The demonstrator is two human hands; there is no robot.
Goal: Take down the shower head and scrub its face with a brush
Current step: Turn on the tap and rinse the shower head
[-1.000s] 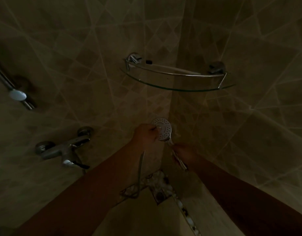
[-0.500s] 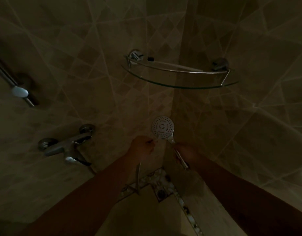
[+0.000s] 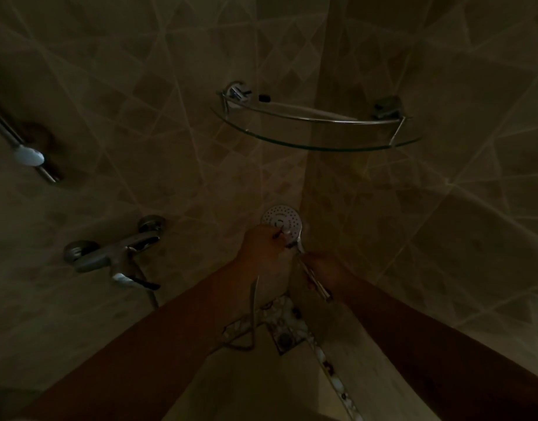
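The round white shower head (image 3: 280, 219) faces me in the dim shower corner, its chrome handle running down to the right. My right hand (image 3: 321, 268) grips that handle just below the head. My left hand (image 3: 263, 249) covers the lower left of the face, fingers curled round a small brush whose dark tip (image 3: 278, 235) touches the nozzles. Most of the brush is hidden in my fist. The hose (image 3: 254, 299) hangs down from below my hands to the floor.
A glass corner shelf (image 3: 316, 145) with a chrome rail hangs above. The mixer tap (image 3: 116, 253) sits on the left wall, the slide bar with its white holder (image 3: 29, 156) further left. A floor drain (image 3: 284, 338) lies below.
My left hand has moved up from below the head onto its face again. The shower head has stayed in my right hand, barely shifting.
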